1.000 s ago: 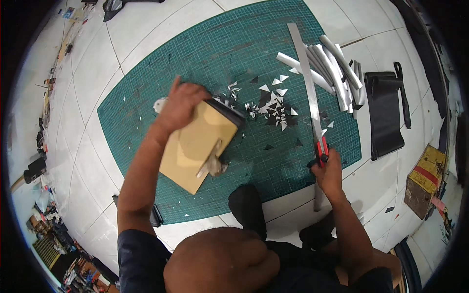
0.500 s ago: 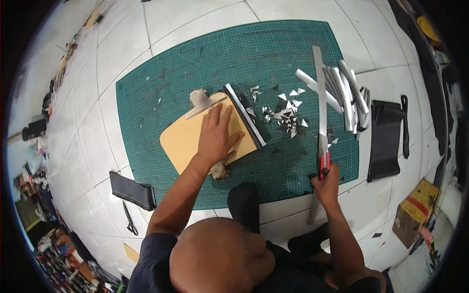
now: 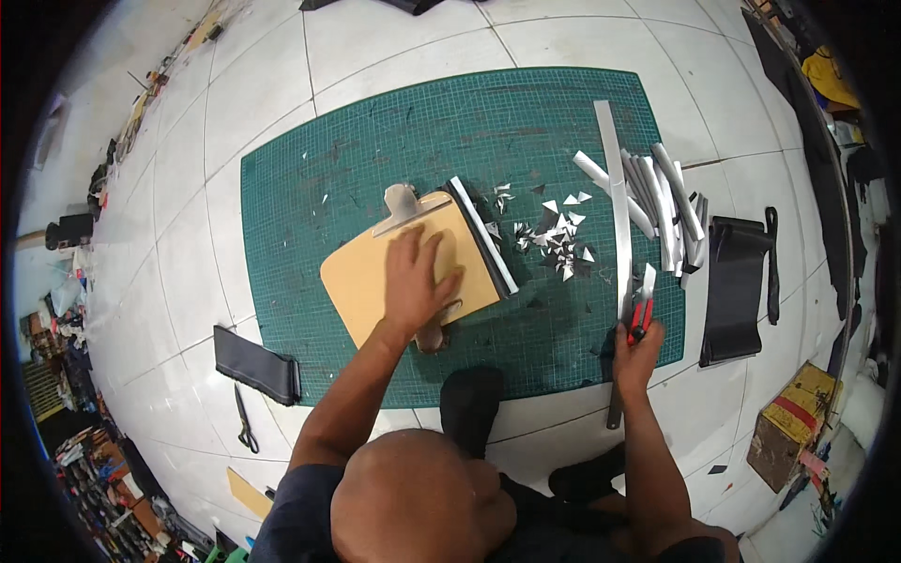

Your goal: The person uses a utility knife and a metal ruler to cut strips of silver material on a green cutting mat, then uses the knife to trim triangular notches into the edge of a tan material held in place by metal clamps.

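While the green cutting mat [image 3: 375, 169] lies spread on the white tile floor [image 3: 169, 235], the left hand [image 3: 418, 281] presses a tan card template [image 3: 366, 281] flat near the mat's middle.

Largest first: the mat carries the template, which seems to cover a black sheet whose edge, with a white strip [image 3: 481, 235] along it, shows at its right side. A long steel ruler [image 3: 615, 216] lies further right, beside a heap of grey strips [image 3: 666, 211] and small offcuts [image 3: 558, 244]. The left hand lies open, fingers spread, palm down on the card; the right hand [image 3: 638, 352] is closed around a red-handled cutter [image 3: 642, 314] at the ruler's near end. By my reading this is the holding-down step before trimming; the next move calls for a firm left palm and bringing the blade over to the template's edge.
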Demonstrator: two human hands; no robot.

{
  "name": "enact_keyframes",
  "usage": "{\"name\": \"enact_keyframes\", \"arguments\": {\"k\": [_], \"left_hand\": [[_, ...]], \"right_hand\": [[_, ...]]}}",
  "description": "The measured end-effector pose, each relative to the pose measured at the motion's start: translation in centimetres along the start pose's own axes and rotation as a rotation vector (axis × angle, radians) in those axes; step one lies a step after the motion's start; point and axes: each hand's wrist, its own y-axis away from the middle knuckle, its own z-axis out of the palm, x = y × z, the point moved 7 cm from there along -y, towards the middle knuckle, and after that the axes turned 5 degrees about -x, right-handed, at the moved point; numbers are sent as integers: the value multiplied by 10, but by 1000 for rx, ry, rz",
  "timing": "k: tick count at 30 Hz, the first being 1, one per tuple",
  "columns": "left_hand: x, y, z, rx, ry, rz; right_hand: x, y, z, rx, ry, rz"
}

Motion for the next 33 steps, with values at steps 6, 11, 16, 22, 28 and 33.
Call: {"name": "enact_keyframes", "arguments": {"k": [6,11,16,22,28,33], "left_hand": [[-27,57,-16,155,-109,-182],[-36,56,-13,175,-131,-155],[-51,50,-6,94,41,-197],[-59,55,-20,193,-130,-126],[-60,53,-14,192,-56,-105],[-66,57,-11,163,-88,-138]], "right_hand": [[-28,-14,19,-155,322,-181],[-48,-19,34,-248,477,-284],[-103,-59,24,-102,163,-470],[-280,-97,89,-421,-139,-736],[-386,-91,187,-584,43,-910],[-402,-73,233,-702,316,-898]]}}
